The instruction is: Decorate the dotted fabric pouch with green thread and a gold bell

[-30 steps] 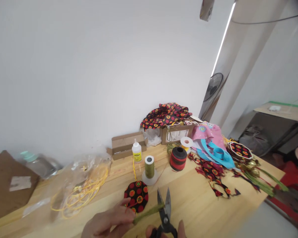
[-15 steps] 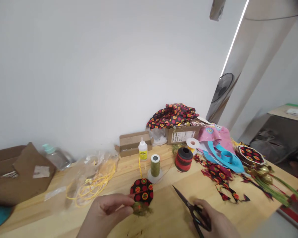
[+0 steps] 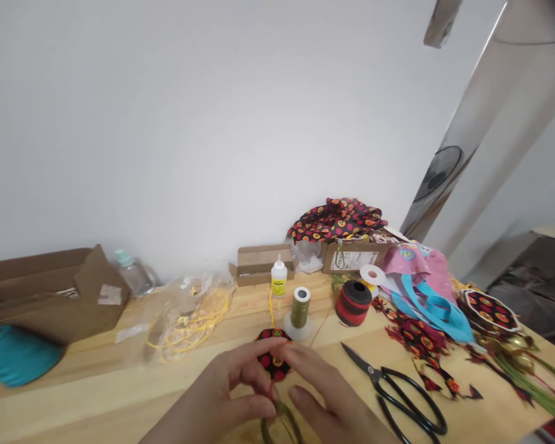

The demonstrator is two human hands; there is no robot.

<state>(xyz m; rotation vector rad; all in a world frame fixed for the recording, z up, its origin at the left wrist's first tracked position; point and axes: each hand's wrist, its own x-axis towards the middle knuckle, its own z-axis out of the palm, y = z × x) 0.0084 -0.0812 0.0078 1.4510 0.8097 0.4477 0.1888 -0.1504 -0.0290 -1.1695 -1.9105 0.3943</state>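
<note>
Olive-green strand, bent into a slim loop (image 3: pixel 295 424), hangs at the lower edge of the view as my left hand (image 3: pixel 229 394) pinches its top between thumb and fingers, a short bit of red thread (image 3: pixel 272 390) showing just above. My right hand (image 3: pixel 328 394) leans in from the other side, forefinger meeting the left one and thumb held apart; with its remaining fingers hidden, I cannot tell whether it grips anything. Just behind my fingers, on the pale wooden bench (image 3: pixel 120 394), lies a rounded piece of black cloth printed with red dots and flowers (image 3: pixel 274 365), partly covered by both hands. A thin yellow cord (image 3: pixel 272 311) runs from its far edge toward a white plastic bottle with a yellow label (image 3: pixel 279 282). Beside the cord, a spool of olive thread (image 3: pixel 300 309) stands upright on a round whitish base (image 3: pixel 298 330). To the right, black-handled metal scissors (image 3: pixel 372 372) lie on the bench, clear of my hand. Farther over sit a squat black-and-red spool (image 3: pixel 353 306), a bright blue ribbon (image 3: pixel 437 313) and ragged flowered scraps (image 3: pixel 423 339). At the back, similar print cloth (image 3: pixel 335 221) is heaped at a brown cardboard box (image 3: pixel 354 258). On my left, tangled yellow cord in clear plastic (image 3: pixel 194 330) lies near a clear bottle with a mint-green cap (image 3: pixel 135 272) and a turquoise cone (image 3: pixel 21 357).
</note>
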